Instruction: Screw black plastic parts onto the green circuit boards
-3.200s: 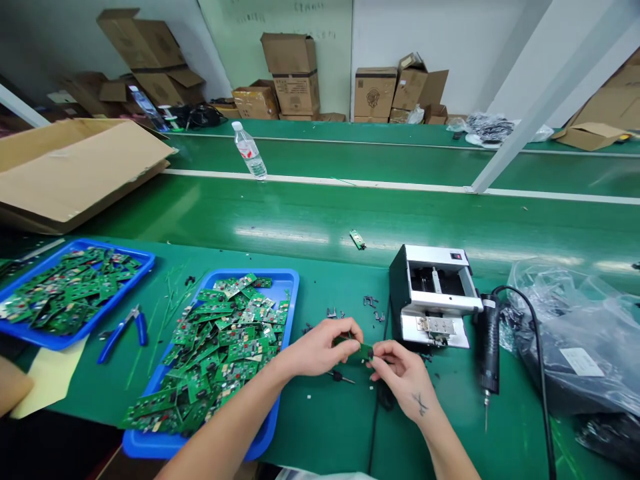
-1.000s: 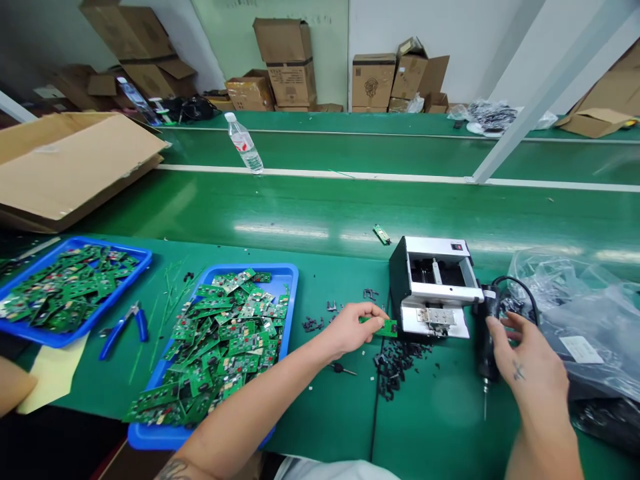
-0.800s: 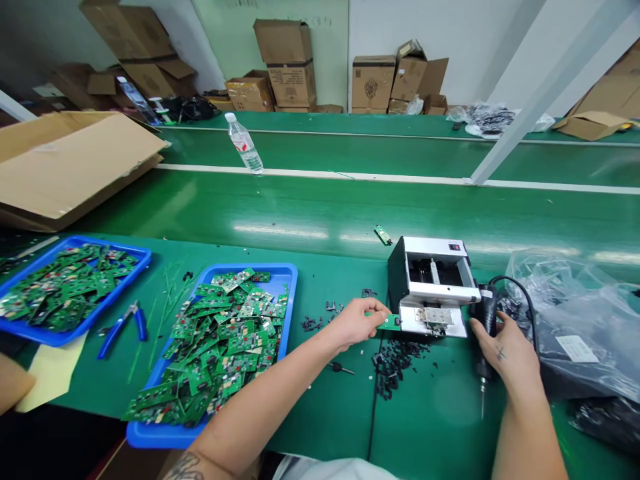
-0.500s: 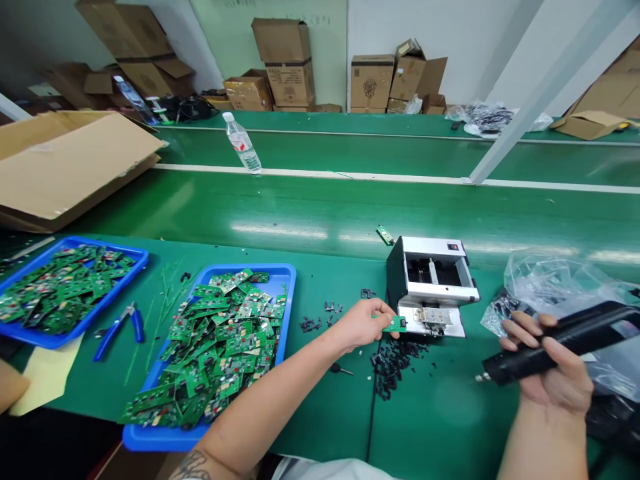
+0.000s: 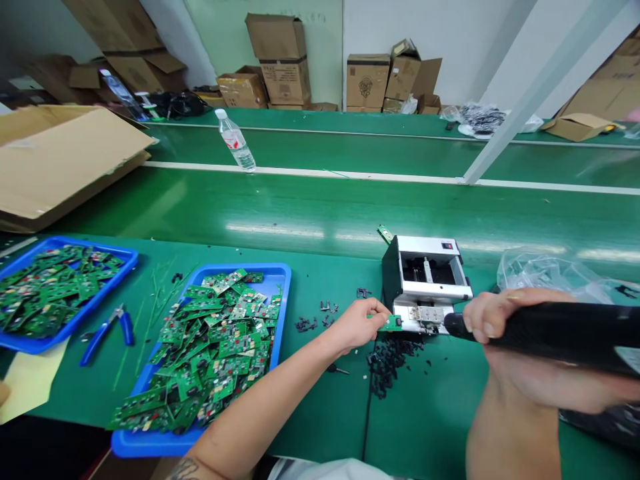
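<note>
Between its fingertips my left hand (image 5: 361,325) pinches a green circuit board (image 5: 393,323), at the left front of a small white and black machine (image 5: 434,270). My right hand (image 5: 520,347) is wrapped round a black electric screwdriver (image 5: 560,333), held nearly level. The screwdriver's nose reaches toward the metal block (image 5: 429,316) on the machine's front; its very tip is hard to make out there. A heap of small black plastic parts (image 5: 387,363) lies just below the machine. More of these black parts (image 5: 306,325) are scattered left of my left hand.
A blue tray (image 5: 285,313) heaped with circuit boards stands left of my forearm; another blue tray (image 5: 131,257) lies farther left. Between them are blue-handled cutters (image 5: 107,333). Clear plastic bags (image 5: 540,270) lie at right. A water bottle (image 5: 236,141) stands on the far ledge.
My right hand has swung the screwdriver left and levelled it, bringing its nose to the machine's front. My left hand keeps its pinch on the circuit board. The view has shifted slightly.
</note>
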`<state>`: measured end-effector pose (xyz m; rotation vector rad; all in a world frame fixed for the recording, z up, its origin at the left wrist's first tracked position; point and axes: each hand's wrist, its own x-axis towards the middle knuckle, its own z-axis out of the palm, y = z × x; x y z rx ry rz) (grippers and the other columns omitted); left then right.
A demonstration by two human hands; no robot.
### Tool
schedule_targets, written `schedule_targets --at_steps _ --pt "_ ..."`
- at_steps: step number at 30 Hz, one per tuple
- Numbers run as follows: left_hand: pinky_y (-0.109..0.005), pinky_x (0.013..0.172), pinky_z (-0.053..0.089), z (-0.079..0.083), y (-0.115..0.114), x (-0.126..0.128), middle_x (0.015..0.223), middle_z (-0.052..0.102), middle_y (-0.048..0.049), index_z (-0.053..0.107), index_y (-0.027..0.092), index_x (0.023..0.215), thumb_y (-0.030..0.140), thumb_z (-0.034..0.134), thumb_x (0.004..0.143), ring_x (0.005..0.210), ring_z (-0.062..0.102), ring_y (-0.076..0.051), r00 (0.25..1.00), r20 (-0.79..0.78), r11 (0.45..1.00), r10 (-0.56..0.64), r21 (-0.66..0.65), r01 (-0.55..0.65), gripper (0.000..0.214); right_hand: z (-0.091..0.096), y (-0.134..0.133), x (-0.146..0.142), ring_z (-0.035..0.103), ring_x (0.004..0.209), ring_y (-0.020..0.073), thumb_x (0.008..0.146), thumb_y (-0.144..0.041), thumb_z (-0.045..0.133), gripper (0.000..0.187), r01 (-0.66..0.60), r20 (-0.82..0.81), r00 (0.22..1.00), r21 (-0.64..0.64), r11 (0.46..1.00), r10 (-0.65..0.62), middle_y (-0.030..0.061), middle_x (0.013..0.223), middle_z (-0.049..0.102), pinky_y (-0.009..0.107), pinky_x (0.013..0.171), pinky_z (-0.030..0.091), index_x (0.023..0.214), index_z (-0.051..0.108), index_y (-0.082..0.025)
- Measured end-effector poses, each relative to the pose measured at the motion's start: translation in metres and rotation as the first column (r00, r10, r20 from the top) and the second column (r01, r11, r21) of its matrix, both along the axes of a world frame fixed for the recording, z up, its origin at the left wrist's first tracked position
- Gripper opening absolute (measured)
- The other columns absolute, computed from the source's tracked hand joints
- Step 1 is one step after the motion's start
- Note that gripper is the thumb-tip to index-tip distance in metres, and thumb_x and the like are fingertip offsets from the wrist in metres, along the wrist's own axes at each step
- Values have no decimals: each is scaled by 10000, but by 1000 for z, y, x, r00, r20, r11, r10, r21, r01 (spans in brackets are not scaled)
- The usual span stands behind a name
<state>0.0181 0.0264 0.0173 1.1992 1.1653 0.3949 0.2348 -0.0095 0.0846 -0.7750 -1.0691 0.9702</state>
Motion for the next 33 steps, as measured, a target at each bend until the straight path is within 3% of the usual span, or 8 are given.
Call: schedule_targets --at_steps 3,8,12,19,22,26,33 --pt "-191 474 268 0 0 1 564 436 55 600 144 880 235 512 835 486 377 -77 1000 5 1000 3 11 -3 135 1 8 -19 528 415 186 600 -928 351 845 -27 40 999 105 994 23 29 517 579 338 403 405 839 701 -197" --pt "-192 467 260 1 1 0 602 429 54 588 148 876 228 501 846 478 354 -68 1000 15 1000 -1 -3 1 121 3 8 -28 506 376 172 573 -895 464 747 -3 37 999 41 999 2 10 481 571 309 370 393 778 707 -220" --pt "-190 458 252 3 0 1 642 455 44 578 149 867 231 495 855 471 342 -58 1000 15 1000 -5 -8 5 117 -1 6 -29 480 355 170 548 -948 370 832 14 63 998 -14 1000 -13 15 454 550 315 360 380 741 698 -208" --pt "-191 468 277 5 -2 4 638 471 42 577 152 862 214 491 850 468 375 -61 1000 -16 1000 -9 -10 9 106 -4 3 -25 469 366 167 566 -950 348 893 -133 51 989 -80 988 137 24 473 559 319 385 363 851 699 -180" --pt "-195 470 288 2 -2 4 607 456 50 579 157 860 222 490 851 458 378 -65 1000 -19 1000 -14 10 14 111 1 3 -22 482 397 165 593 -930 372 864 -212 30 977 -18 977 212 21 506 563 323 409 378 904 700 -194" --pt "-196 485 306 -2 -2 6 617 472 46 591 151 856 221 502 838 463 396 -64 1000 -18 1000 1 27 -1 114 14 12 -27 491 403 154 666 -875 401 788 -220 -18 975 104 970 224 13 549 578 310 412 386 1024 690 -235" --pt "-199 501 320 -6 -3 8 581 461 51 619 148 865 220 505 826 472 404 -72 1000 -9 999 25 38 -24 141 29 28 -60 453 357 160 585 -923 396 801 -220 -24 975 -39 975 220 9 470 551 312 381 372 825 683 -215"
